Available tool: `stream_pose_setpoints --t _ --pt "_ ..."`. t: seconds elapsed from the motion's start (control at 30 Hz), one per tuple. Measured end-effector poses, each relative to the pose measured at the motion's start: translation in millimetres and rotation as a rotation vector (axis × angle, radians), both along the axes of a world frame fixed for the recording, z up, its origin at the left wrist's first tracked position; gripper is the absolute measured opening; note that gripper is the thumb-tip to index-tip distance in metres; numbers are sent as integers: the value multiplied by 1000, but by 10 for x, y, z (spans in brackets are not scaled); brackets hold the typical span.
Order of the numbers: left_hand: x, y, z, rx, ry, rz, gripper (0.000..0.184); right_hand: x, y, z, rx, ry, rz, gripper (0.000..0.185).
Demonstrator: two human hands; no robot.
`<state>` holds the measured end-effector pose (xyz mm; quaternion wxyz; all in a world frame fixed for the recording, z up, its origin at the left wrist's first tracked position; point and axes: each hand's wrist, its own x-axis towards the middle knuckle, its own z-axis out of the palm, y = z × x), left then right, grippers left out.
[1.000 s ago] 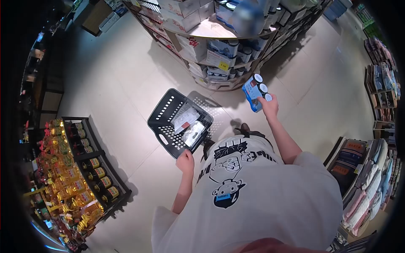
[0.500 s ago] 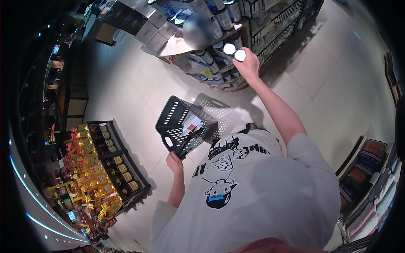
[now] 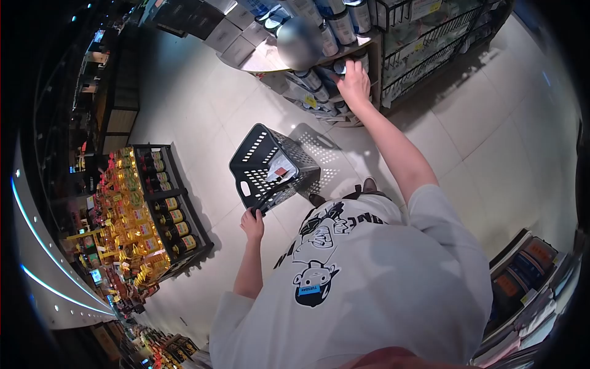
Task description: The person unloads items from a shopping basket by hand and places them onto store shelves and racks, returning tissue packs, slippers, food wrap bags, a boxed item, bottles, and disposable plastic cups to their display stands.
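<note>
My left hand (image 3: 252, 225) is closed round the dark handle of a grey perforated shopping basket (image 3: 261, 154), which hangs tilted in front of me. A white and red packet (image 3: 281, 171) lies inside it. My right arm is stretched forward, and my right hand (image 3: 354, 85) reaches into the lower level of a rounded shelf (image 3: 369, 48), its fingers curled round a canister (image 3: 340, 67). Most of that canister is hidden by the hand. Other blue and white canisters (image 3: 342, 27) stand close by on the upper level.
Wire racks (image 3: 430, 52) adjoin the shelf on the right. White boxes (image 3: 236, 40) are stacked at its left end. To the left stands a display of yellow oil bottles (image 3: 132, 212) and dark bottles (image 3: 175, 216). Folded textiles (image 3: 522, 270) lie at the lower right.
My right hand has moved from in front of the shelf into its lower level with the white-lidded canister. The basket stays in my left hand, and the view has shifted slightly.
</note>
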<state>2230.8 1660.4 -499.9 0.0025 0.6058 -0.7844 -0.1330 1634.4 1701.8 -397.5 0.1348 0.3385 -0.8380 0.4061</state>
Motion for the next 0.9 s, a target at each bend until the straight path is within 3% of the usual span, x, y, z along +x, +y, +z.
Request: stream_pose_setpoints --t 0.3,0.67,0.73,0.77,0.9 --pt "-71 51 -67 -58 -21 60 52 17 -57 -2 39 46 7 48" --pt "-63 49 -166 -102 -18 68 51 130 33 -53 -40 95 56 57" --pt "-112 56 -136 -96 -11 95 53 150 225 -151 -354 -52 79 55" --pt "-125 53 -124 -90 -7 97 53 124 298 -236 -363 -195 17 55" --pt "-73 104 -150 -119 -4 67 56 -257 410 -400 -197 -274 76 62"
